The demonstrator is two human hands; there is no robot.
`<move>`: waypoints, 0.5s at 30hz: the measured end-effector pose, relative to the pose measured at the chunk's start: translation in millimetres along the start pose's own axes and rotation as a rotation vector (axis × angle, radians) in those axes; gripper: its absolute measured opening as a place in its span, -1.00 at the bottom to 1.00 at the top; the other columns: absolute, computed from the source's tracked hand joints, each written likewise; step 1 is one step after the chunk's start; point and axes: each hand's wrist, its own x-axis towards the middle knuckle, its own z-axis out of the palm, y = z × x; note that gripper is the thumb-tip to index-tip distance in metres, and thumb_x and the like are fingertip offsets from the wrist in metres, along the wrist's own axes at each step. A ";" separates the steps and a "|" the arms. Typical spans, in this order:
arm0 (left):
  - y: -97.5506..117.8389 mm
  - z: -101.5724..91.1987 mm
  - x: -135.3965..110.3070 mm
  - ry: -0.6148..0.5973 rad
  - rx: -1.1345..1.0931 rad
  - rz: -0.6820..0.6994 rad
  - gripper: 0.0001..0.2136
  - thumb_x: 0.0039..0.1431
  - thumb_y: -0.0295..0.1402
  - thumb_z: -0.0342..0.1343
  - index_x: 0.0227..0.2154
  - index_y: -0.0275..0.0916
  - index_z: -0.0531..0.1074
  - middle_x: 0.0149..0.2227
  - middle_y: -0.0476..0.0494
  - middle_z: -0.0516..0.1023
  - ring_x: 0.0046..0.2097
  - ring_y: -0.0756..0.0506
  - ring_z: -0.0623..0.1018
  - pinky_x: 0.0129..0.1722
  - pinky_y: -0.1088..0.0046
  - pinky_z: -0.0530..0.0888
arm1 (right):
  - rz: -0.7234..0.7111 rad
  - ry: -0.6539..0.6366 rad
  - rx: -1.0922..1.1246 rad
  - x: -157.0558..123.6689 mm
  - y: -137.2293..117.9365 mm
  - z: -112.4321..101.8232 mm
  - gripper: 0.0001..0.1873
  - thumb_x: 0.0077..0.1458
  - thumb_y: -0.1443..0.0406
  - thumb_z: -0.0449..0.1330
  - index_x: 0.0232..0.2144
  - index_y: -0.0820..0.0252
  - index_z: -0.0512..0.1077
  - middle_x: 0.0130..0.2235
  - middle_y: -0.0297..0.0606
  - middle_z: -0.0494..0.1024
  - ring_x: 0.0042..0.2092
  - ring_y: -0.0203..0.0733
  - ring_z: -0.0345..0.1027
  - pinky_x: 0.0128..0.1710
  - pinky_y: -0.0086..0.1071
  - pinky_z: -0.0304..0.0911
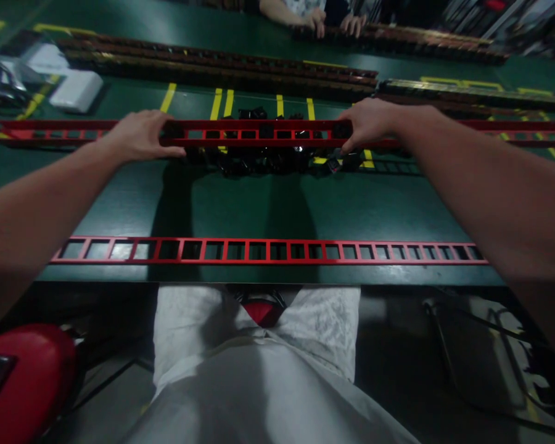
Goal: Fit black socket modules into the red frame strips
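A long red slotted rail [245, 142] stretches across the view, held above the green table by both of my hands. My left hand [136, 135] grips it left of the middle, thumb on the near side. To the right of the middle, my right hand [367, 123] grips the same rail between thumb and fingers. Dark round pieces sit in the rail's channel, one beside each hand and one between them. Beneath and behind the rail lies a pile of small shiny black parts [277, 161]. A second red slotted rail [259, 250] lies flat near the table's front edge.
Bundles of dark brown rails [222, 66] lie across the back of the green table [231, 203]. A white box [76, 90] and cables are at the far left. Another person's hands [335, 23] touch rails at the far side. A red stool [32, 376] stands lower left.
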 end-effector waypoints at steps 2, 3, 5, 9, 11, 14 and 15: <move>-3.5 3.4 -1.8 0.007 0.026 -0.021 -0.02 0.08 0.42 -0.10 0.21 -0.45 0.26 0.15 -0.35 0.39 0.13 -0.26 0.36 0.21 0.17 0.28 | 0.005 0.016 0.010 -0.6 -1.2 -1.2 -0.40 -0.07 0.16 0.50 0.02 0.25 0.52 -0.08 -0.17 0.61 -0.11 -0.07 0.42 -0.10 -0.26 0.20; -3.9 3.9 -2.2 0.006 0.032 -0.035 -0.05 0.10 0.39 -0.07 0.19 -0.45 0.28 0.13 -0.35 0.40 0.12 -0.26 0.37 0.19 0.17 0.30 | 0.004 0.023 0.019 -1.1 -2.4 -1.8 -0.41 -0.05 0.16 0.49 0.02 0.25 0.52 -0.07 -0.17 0.60 -0.10 -0.08 0.42 -0.10 -0.26 0.21; -3.4 2.2 -2.6 -0.006 0.034 -0.052 -0.11 0.14 0.35 -0.05 0.17 -0.45 0.28 0.11 -0.34 0.40 0.11 -0.26 0.38 0.17 0.16 0.31 | 0.001 0.027 0.038 -1.8 -5.1 -2.3 -0.43 -0.03 0.18 0.47 0.02 0.26 0.50 -0.05 -0.17 0.59 -0.10 -0.08 0.42 -0.10 -0.27 0.22; -3.4 -9.4 -3.7 -0.033 0.032 -0.062 -0.11 0.17 0.36 -0.12 0.18 -0.44 0.26 0.12 -0.32 0.38 0.16 -0.31 0.38 0.18 0.09 0.27 | -0.014 -0.023 0.098 0.7 -5.3 1.3 -0.47 0.01 0.16 0.46 0.00 0.26 0.49 -0.05 -0.18 0.58 -0.07 -0.04 0.41 -0.03 -0.22 0.25; -6.5 -18.7 -3.8 -0.021 0.049 -0.049 -0.07 0.16 0.40 -0.20 0.18 -0.44 0.25 0.13 -0.31 0.36 0.19 -0.35 0.37 0.19 0.07 0.25 | -0.016 -0.031 0.150 2.6 -2.7 4.5 -0.48 0.05 0.10 0.43 0.00 0.22 0.48 -0.05 -0.19 0.57 -0.04 -0.01 0.39 0.01 -0.18 0.27; -14.4 -37.1 -1.8 0.004 0.095 -0.023 -0.02 0.12 0.45 -0.29 0.21 -0.42 0.22 0.14 -0.26 0.31 0.24 -0.43 0.32 0.21 -0.02 0.21 | -0.017 -0.013 0.204 3.6 0.5 8.7 -0.47 0.10 -0.01 0.37 0.01 0.14 0.47 -0.06 -0.20 0.58 0.00 0.04 0.35 0.04 -0.11 0.28; -16.8 -43.7 -0.6 0.002 0.115 -0.021 0.00 0.10 0.46 -0.29 0.21 -0.41 0.21 0.15 -0.24 0.30 0.26 -0.46 0.30 0.20 -0.07 0.19 | -0.018 -0.009 0.213 3.7 0.7 10.2 -0.45 0.09 -0.05 0.36 0.01 0.12 0.47 -0.07 -0.21 0.59 0.01 0.05 0.34 0.05 -0.09 0.28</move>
